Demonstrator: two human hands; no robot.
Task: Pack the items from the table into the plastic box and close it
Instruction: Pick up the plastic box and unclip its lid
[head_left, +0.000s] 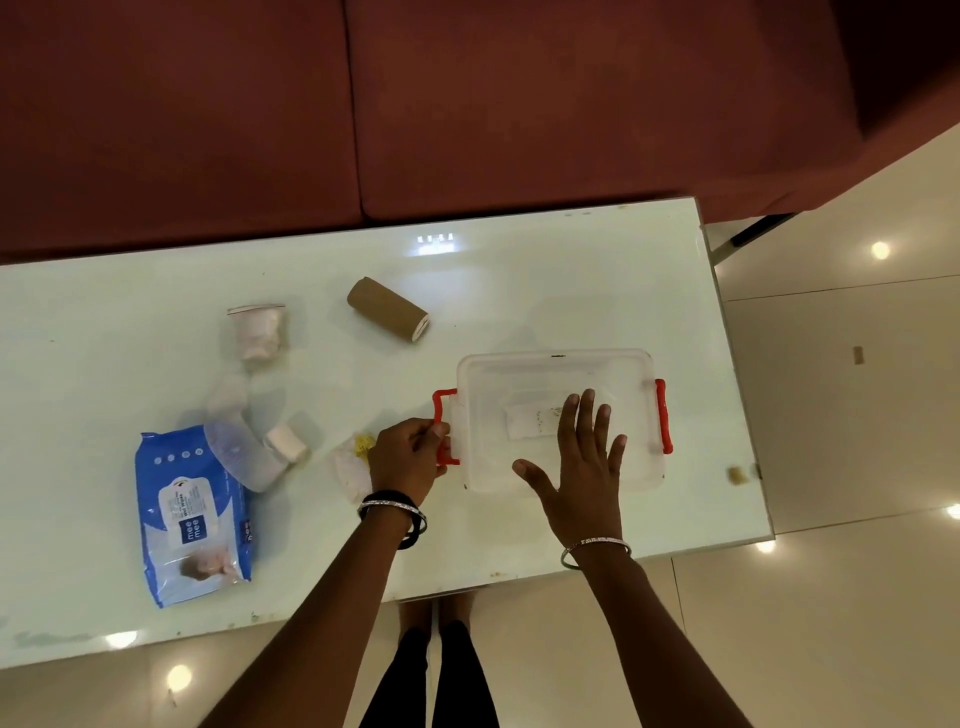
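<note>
Left hand (410, 457) is pinched on the red left latch (444, 426) of the plastic box (561, 421), right hand (582, 467) flat and spread on its lid, gripping nothing. Box sits at the desk's (519, 291) right end, long axis left-right, latches on the short ends. Risk: box looks lidded and empty while wipes pack (189, 514), brown roll (387, 309), zip bag (257, 332) and bandage rolls (249, 452) lie well apart to its left; if the left latch pops while the right latch (662, 415) is clamped, the box may skid on the glossy top.
</note>
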